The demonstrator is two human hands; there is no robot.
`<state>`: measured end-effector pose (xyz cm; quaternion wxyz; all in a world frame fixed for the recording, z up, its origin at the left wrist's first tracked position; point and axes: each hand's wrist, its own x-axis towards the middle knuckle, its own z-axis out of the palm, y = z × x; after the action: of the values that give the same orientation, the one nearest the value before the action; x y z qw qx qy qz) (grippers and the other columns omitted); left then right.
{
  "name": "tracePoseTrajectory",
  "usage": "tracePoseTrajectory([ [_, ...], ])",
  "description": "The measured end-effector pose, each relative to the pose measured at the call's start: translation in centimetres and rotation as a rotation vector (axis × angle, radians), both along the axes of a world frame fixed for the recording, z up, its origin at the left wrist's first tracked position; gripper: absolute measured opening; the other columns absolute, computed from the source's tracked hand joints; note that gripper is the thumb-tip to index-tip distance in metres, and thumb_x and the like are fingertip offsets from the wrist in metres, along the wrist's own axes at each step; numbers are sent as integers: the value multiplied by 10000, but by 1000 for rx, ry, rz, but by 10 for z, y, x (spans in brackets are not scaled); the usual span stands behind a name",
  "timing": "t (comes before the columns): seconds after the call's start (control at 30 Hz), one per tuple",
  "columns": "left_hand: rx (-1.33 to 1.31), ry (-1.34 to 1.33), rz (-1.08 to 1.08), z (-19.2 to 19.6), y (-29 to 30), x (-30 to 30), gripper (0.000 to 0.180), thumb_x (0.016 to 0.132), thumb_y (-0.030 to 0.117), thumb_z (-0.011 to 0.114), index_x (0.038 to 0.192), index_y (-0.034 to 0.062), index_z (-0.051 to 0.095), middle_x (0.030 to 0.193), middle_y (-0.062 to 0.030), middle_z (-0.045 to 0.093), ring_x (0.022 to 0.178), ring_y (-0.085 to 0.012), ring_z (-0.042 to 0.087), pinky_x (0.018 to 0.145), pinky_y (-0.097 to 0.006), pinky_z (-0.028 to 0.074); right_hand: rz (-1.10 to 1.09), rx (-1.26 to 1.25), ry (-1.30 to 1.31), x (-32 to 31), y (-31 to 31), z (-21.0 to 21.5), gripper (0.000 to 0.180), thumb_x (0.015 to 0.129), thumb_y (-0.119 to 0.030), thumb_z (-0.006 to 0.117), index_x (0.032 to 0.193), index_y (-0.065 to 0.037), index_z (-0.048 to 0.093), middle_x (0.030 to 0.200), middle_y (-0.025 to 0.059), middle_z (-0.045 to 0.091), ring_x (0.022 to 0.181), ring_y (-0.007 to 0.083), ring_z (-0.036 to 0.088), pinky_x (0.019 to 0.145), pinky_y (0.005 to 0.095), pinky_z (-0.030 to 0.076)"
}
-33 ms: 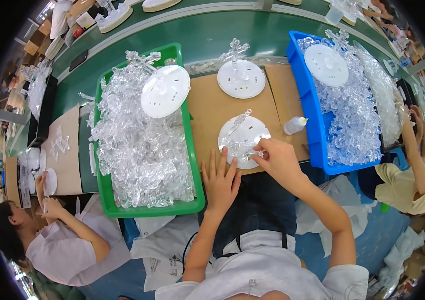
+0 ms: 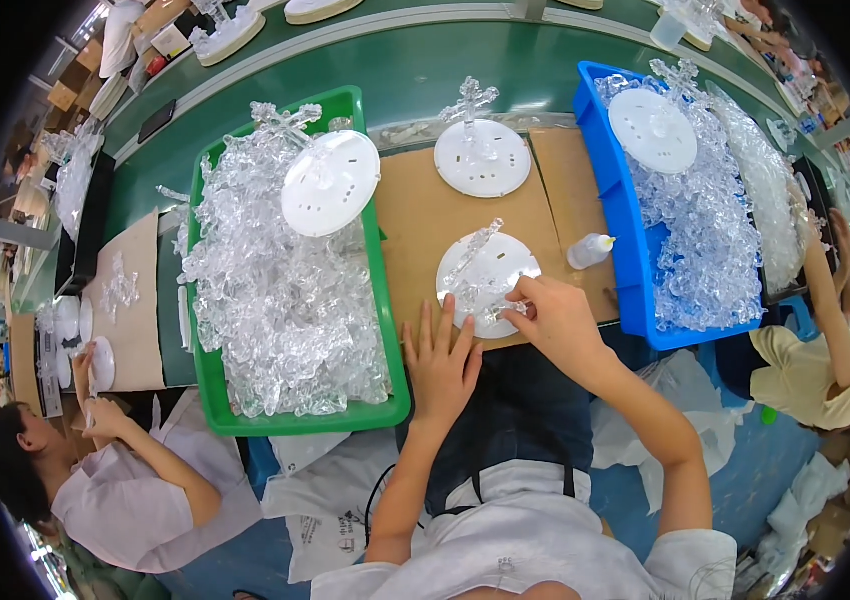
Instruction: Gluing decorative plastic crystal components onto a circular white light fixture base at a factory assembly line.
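A round white disc (image 2: 516,262) lies on the cardboard before me, with a clear plastic branched piece (image 2: 473,255) standing or leaning on it. At the disc's near right edge, my right hand (image 2: 557,318) is closed in a pinch on a small clear plastic piece (image 2: 513,311), partly hidden by the fingers. My left hand (image 2: 440,365) rests with fingers spread, its fingertips by the disc's near left rim and holding nothing. Farther back, another white disc (image 2: 510,172) carries an upright clear cross-shaped piece (image 2: 469,103).
To the left, a green bin (image 2: 397,385) is heaped with clear plastic pieces, a white disc (image 2: 330,190) on top. A blue bin (image 2: 635,300) of similar pieces stands right, beside a small bottle (image 2: 590,251). Co-workers sit on both sides, one a person in white (image 2: 135,490).
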<state>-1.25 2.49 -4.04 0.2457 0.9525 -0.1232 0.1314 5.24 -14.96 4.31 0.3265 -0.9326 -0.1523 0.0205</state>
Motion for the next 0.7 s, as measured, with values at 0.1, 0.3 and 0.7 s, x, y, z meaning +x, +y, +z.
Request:
tracePoseTrajectory([
  [0.1,-4,12,-11,3,1,-1,416,859,262,612,1250,137,542,1481,-128,322,1356,-398,266,1059,-593,195,100,-103,12,9,0,5,181,766,-145,697,829,-14,588,753,138,627,719,309,630,649,380,492],
  [0.3,63,79,-48,16,-1,0,521,864,324,600,1363,250,468,1501,-124,277,1361,-405,241,1066,-596,171,122,-120,81,6,-4,8,205,774,-133,688,919,-29,586,881,148,632,798,320,628,690,382,487],
  [0.7,22,92,44,15,-40,-10,507,881,344,589,1367,271,464,1484,-137,291,1369,-426,204,1013,-696,103,-763,347,-230,8,-27,-55,567,846,-104,657,1317,21,368,1261,201,511,1144,299,527,951,368,424],
])
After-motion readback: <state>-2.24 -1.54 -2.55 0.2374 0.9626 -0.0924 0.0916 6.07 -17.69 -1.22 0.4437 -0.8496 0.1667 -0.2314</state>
